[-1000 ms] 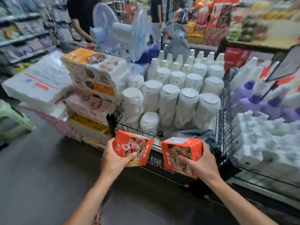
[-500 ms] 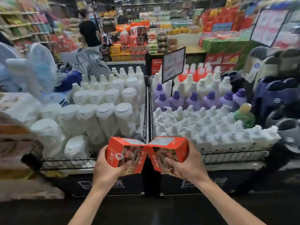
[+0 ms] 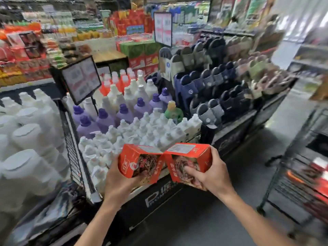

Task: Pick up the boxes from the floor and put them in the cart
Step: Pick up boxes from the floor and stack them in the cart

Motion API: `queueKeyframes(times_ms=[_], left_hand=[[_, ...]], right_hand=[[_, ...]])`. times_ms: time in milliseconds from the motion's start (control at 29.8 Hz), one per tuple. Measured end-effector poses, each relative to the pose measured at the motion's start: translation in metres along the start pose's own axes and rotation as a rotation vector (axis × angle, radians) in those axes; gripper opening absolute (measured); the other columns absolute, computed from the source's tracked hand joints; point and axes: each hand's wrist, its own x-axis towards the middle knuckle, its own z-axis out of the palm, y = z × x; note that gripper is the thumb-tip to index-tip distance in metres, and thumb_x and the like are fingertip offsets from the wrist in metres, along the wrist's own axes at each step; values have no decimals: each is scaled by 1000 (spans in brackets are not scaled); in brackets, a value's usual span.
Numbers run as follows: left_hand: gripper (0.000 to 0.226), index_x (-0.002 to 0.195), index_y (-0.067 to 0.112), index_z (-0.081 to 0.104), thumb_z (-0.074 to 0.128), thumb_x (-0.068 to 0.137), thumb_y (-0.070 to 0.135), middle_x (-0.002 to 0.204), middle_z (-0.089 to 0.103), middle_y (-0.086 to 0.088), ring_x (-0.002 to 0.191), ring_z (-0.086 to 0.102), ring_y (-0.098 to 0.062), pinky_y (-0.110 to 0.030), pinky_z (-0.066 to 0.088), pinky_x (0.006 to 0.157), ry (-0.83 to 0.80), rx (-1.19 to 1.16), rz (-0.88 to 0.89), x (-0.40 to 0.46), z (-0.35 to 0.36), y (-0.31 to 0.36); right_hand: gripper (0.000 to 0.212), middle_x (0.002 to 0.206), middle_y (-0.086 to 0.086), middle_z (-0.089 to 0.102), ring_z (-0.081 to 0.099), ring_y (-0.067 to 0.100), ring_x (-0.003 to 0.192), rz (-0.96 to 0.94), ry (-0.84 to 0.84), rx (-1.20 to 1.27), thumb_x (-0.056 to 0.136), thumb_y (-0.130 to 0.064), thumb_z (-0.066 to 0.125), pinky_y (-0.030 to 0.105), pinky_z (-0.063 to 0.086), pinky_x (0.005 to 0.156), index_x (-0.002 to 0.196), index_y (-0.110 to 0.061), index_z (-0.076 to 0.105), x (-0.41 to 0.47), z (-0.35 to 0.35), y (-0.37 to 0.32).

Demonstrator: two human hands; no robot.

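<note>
The person's left hand [image 3: 118,181] grips a small red-orange cardboard box printed with a food photo and white characters [image 3: 141,164], fingers curled under its lower edge. The right hand [image 3: 212,176] grips a second red-orange cardboard box with a white barcode label on top [image 3: 188,160], thumb across the printed front and fingers wrapped round the far side. Both boxes are held up in the air at about 6 o'clock in the view, tilted toward each other with their upper inner corners touching.

Motion blur softens the print, so the characters cannot be read. At 12 o'clock from the boxes stands a display of white plastic bottles [image 3: 142,132], with purple-capped bottles [image 3: 113,116] behind them. At 3 o'clock a black wire cart [image 3: 284,181] is cut off by the frame edge; its contents show only as red smears.
</note>
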Motion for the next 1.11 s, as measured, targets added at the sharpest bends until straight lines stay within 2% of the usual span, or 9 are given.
queueKeyframes(times_ms=[67, 134, 302, 470, 604, 772, 907, 1007, 1108], left_hand=[[89, 118, 32, 50, 100, 46, 46, 104, 64, 14, 91, 62, 10, -9, 48, 73, -99, -51, 44, 15, 26, 7], [85, 115, 35, 52, 95, 44, 55, 103, 65, 13, 91, 63, 10, -9, 48, 75, -189, -80, 74, 30, 52, 10], [84, 117, 45, 51, 90, 44, 58, 110, 66, 9, 98, 66, -4, -37, 55, 86, -401, -167, 111, 56, 115, 19], [78, 114, 50, 53, 88, 45, 52, 108, 68, 12, 98, 66, -4, -34, 54, 85, -561, -248, 182, 59, 180, 36], [76, 109, 61, 52, 89, 44, 52, 106, 67, 23, 94, 66, -4, -31, 55, 83, -648, -266, 220, 52, 233, 48], [92, 127, 39, 52, 95, 46, 47, 117, 67, 8, 107, 65, -15, -52, 54, 93, -779, -232, 247, 49, 307, 68], [83, 116, 47, 53, 93, 44, 48, 113, 67, 11, 101, 65, -7, -35, 55, 89, -778, -226, 280, 40, 377, 106], [88, 120, 40, 52, 90, 41, 52, 114, 64, 16, 103, 62, 1, -19, 50, 87, -798, -226, 285, 32, 430, 136], [105, 134, 26, 49, 92, 42, 52, 123, 62, 9, 111, 62, -6, -34, 53, 95, -840, -208, 291, 27, 481, 158]], right_hand=[[81, 107, -16, 72, 69, -3, 94, 46, 99, -30, 53, -49, 96, 24, 57, 83, 119, -49, 48, -5, -18, 11], [82, 107, -15, 72, 70, 1, 95, 104, 201, -46, 50, -51, 95, 33, 59, 86, 118, -49, 48, -10, -37, 21], [88, 109, -15, 72, 70, 4, 98, 244, 369, -94, 50, -53, 93, 43, 58, 89, 125, -40, 49, -31, -83, 38], [79, 106, -19, 70, 66, -7, 93, 328, 557, -143, 51, -45, 96, 30, 55, 85, 118, -37, 54, -60, -120, 52], [77, 106, -24, 66, 63, -11, 94, 346, 657, -171, 54, -36, 98, 21, 49, 81, 109, -59, 49, -71, -148, 66], [77, 114, -19, 68, 66, -5, 100, 358, 733, -151, 53, -48, 91, 22, 53, 85, 117, -53, 49, -75, -196, 97], [86, 122, -16, 67, 66, 4, 110, 362, 760, -128, 55, -51, 92, 38, 54, 94, 129, -41, 48, -70, -249, 132], [97, 127, -15, 65, 64, 4, 114, 384, 773, -123, 54, -57, 92, 42, 53, 98, 137, -40, 44, -62, -292, 163], [111, 133, -11, 62, 62, 8, 119, 422, 781, -148, 53, -62, 90, 43, 52, 101, 147, -34, 39, -53, -338, 189]])
